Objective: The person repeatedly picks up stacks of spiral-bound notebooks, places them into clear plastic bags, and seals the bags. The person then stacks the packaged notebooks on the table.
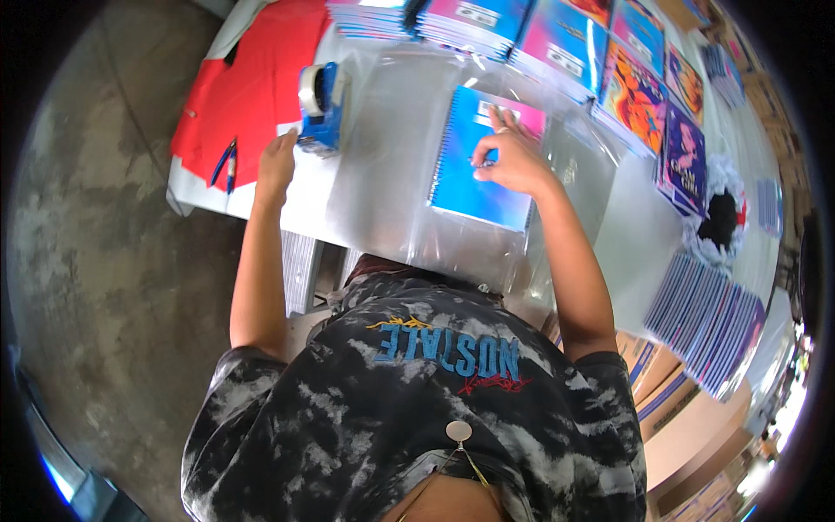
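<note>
A blue and pink spiral notebook [477, 178] lies on a clear plastic sheet [383, 174] on the white table. My right hand [515, 161] is over the notebook's right half. Its thumb and forefinger curl toward each other with a gap between them, while the other fingers stretch toward the white label. At the table's left side stands a blue tape dispenser [323, 126] with a roll of tape. Beside its lower left edge is my left hand [277, 165], fingers drawn together. Whatever it may hold is too small to make out.
Red cloth or sheeting [252, 87] covers the table's left end, with blue pens [230, 167] on it. Stacked notebooks [557, 48] line the far side. More notebooks [706, 322] stand in a row at right, near crumpled plastic [726, 187]. Cardboard boxes [665, 383] sit below.
</note>
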The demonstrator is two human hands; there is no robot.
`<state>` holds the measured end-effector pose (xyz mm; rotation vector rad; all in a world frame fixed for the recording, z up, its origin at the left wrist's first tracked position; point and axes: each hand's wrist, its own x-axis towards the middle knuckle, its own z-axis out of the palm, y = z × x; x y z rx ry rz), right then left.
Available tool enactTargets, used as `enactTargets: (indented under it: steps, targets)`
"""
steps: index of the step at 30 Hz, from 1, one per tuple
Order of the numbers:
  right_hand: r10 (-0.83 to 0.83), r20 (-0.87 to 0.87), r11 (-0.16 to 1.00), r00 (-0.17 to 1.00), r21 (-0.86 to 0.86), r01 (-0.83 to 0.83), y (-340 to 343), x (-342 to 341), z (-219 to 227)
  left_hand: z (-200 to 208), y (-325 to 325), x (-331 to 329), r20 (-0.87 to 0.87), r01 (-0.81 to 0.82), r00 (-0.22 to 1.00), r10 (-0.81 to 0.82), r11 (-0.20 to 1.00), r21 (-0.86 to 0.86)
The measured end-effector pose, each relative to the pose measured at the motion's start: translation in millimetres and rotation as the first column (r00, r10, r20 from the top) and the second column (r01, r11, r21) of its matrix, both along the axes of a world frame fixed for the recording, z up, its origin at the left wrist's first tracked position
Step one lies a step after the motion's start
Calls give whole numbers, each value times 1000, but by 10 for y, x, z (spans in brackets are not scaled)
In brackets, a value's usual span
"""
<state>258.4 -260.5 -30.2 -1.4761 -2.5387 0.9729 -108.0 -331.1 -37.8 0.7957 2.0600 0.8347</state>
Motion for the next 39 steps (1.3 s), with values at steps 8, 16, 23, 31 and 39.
enactTargets:
  steps: [8,16,23,31,39]
  targets:
    - [-150,-93,984,984,78,158,-39,-57,-38,10,196,-51,215,125,971,-106,989,-80]
    - [-137,-68,990,988,36,140,-82,-70,34,-478,-599,-376,310,87,941,-138,981,175]
    - [-169,-83,981,982,83,176,-60,29,-179,338,292,759,147,218,928,-341,821,528]
    - [-152,-165,972,975,152,177,-77,108,-255,314,1002,1755,-350,673,110,-930,329,-663]
    - [-536,-31,813,844,251,525,-370,808,-649,-570,687,1385,41,714,685,-727,681,164]
